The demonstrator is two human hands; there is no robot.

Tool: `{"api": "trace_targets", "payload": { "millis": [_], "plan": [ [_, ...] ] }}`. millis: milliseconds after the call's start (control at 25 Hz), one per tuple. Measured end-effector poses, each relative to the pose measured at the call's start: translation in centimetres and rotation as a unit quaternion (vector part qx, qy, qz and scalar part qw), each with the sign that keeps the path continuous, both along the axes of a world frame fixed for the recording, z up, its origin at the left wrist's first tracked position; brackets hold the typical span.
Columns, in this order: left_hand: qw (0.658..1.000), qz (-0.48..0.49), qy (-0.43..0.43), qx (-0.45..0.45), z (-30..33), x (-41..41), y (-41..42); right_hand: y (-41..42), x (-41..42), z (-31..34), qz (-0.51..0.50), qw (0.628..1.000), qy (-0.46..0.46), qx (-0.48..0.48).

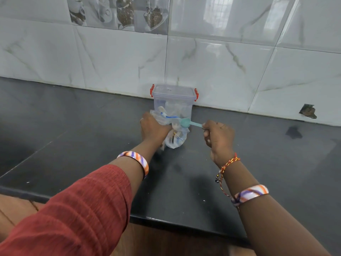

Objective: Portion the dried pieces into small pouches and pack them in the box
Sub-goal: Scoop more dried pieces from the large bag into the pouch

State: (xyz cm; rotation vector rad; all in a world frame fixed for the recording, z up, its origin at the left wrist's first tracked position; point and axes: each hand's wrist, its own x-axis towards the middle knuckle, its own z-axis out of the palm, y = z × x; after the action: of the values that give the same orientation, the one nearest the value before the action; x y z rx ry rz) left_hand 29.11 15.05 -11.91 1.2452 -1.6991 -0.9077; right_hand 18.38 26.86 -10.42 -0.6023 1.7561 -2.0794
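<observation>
A clear plastic box [173,100] with a lid and red clips stands on the dark counter against the tiled wall. In front of it, my left hand [154,127] grips a clear plastic bag [175,139] holding pale dried pieces; the bag's bottom rests on the counter. A clear pouch with a blue zip strip [162,117] sticks up above my left hand. My right hand [218,137] grips the handle of a teal spoon [186,122], whose bowl sits over the bag's top. Whether the spoon carries anything is not visible.
The black stone counter [73,126] stretches left and right, with its front edge near my forearms. A chipped hole [308,111] marks the wall tile at right. A dark smudge [293,133] lies on the counter below it.
</observation>
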Motion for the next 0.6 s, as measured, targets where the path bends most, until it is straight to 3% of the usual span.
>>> {"api": "trace_targets", "payload": {
  "millis": [80, 160, 280, 400, 480, 600],
  "plan": [
    [0.998, 0.016, 0.044, 0.05, -0.1, 0.3, -0.9, -0.5, 0.1, -0.9, -0.012, 0.996, 0.066, 0.051],
    [0.995, 0.026, 0.065, 0.074, -0.3, 0.6, -1.9, -1.5, 0.3, -1.5, -0.014, 0.954, 0.263, 0.141],
    [0.995, 0.02, 0.056, 0.074, -0.5, 0.4, -3.1, -3.6, 2.1, -2.3, 0.024, 0.812, 0.533, 0.239],
    [0.997, 0.002, 0.049, 0.058, -0.6, 0.1, -3.4, -5.1, 3.2, -2.0, 0.011, 0.628, 0.716, 0.304],
    [0.997, 0.0, 0.047, 0.058, -0.7, -0.1, -3.9, -5.9, 3.6, -1.6, 0.075, 0.594, 0.728, 0.335],
    [0.993, 0.003, 0.081, 0.089, -0.6, -0.2, -5.1, -6.6, 4.0, -1.2, 0.103, 0.614, 0.708, 0.333]
  ]
}}
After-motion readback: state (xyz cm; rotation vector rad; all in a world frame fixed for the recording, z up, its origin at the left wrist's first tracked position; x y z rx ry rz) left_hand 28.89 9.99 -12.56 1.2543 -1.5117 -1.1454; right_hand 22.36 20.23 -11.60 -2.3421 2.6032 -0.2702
